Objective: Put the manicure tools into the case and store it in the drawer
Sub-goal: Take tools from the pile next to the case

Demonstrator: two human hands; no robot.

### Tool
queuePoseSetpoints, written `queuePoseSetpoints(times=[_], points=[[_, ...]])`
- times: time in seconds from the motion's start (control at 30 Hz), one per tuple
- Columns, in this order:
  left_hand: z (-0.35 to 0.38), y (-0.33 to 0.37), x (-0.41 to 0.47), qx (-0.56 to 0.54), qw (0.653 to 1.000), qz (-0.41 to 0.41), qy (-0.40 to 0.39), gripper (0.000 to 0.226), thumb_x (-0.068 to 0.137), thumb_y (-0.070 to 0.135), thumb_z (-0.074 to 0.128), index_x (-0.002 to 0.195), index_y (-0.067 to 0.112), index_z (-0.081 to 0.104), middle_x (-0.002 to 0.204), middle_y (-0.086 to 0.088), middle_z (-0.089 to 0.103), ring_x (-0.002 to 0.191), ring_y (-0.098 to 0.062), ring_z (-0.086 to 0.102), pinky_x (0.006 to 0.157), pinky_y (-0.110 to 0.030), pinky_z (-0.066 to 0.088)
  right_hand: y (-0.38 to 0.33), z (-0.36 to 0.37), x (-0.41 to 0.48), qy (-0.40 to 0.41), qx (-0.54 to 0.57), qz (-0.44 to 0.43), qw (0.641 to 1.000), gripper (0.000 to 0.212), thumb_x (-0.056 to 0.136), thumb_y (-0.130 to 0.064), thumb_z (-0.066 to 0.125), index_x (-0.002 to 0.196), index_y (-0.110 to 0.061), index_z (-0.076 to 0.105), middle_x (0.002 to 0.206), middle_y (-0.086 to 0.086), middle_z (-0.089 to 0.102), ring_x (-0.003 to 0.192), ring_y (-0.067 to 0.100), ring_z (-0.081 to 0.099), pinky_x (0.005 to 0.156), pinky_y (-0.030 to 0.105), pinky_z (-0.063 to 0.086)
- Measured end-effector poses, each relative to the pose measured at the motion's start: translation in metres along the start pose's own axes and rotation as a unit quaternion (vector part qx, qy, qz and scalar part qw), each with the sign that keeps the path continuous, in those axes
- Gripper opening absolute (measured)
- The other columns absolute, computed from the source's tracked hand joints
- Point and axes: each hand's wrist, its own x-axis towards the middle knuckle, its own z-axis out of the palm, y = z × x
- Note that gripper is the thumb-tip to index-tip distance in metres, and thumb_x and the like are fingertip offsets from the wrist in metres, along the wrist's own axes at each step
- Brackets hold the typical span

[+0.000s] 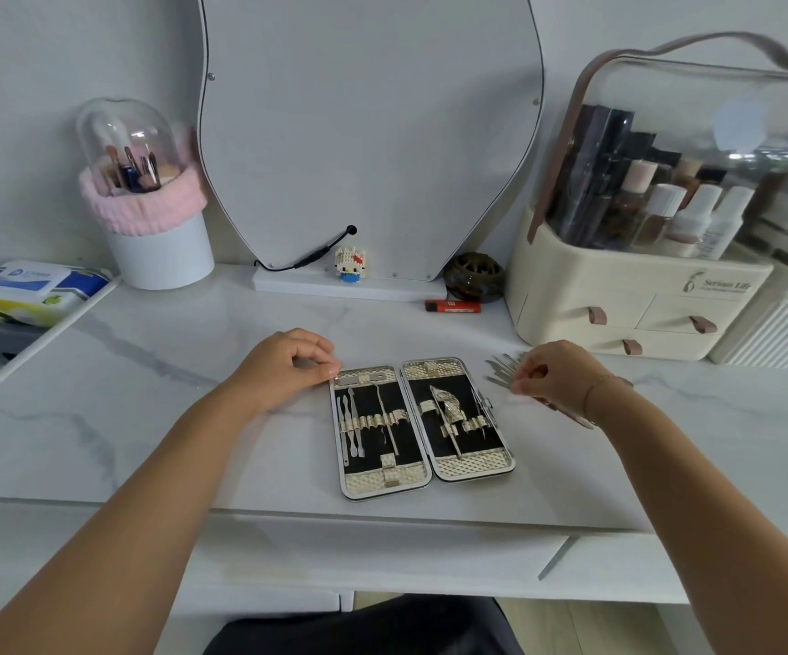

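Observation:
An open manicure case (423, 425) lies flat on the marble dresser top, its black lining crossed by gold woven straps. Several silver tools (354, 420) sit in its left half, and a clipper and thin tools (449, 408) in its right half. My left hand (288, 364) rests by the case's top left corner, its fingertips pinching that corner. Right of the case, my right hand (555, 375) lies over a loose pile of silver manicure tools (503, 368) and pinches one of them. A drawer front (382, 555) runs below the table edge.
A shaped mirror (368, 134) stands at the back with a small block figure (350, 264) and a red lighter (453, 306) near it. A cream cosmetics organiser (628, 295) with small drawers is at the right. A brush holder (155, 219) and wipes (28, 288) are at the left.

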Motion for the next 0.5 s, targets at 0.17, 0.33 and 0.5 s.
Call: queuePoseSetpoints(times=[0.17,0.33,0.5], points=[[0.000,0.000,0.000,0.004,1.000,0.002,-0.003,0.038,0.076,0.021,0.074,0.065,0.056,0.066,0.103,0.019,0.061,0.099,-0.003,0.054,0.088,-0.017,0.037,-0.002,0.002,-0.002,0.022,0.017,-0.003,1.000,0.015,0.077,-0.016,0.071,0.064,-0.022,0.065,0.058,-0.006,0.060,0.051,0.007,0.050,0.055,0.020,0.042],[0.000,0.001,0.000,-0.001,1.000,-0.001,-0.001,0.037,0.076,0.021,0.075,0.063,0.055,0.066,0.101,0.019,0.061,0.098,-0.002,0.054,0.085,-0.013,0.036,-0.009,0.000,0.002,-0.039,-0.069,0.005,0.997,0.023,0.086,-0.019,0.061,0.064,-0.025,0.057,0.059,-0.011,0.052,0.057,0.003,0.046,0.068,0.024,0.040],[-0.001,0.003,-0.001,0.002,1.000,-0.002,-0.004,0.039,0.076,0.021,0.075,0.062,0.056,0.065,0.101,0.019,0.061,0.097,0.002,0.054,0.083,-0.012,0.036,-0.010,0.002,0.001,-0.056,-0.101,0.003,0.993,0.016,0.090,-0.020,0.053,0.088,-0.008,0.063,0.084,0.004,0.061,0.081,0.019,0.054,0.073,0.027,0.042]])
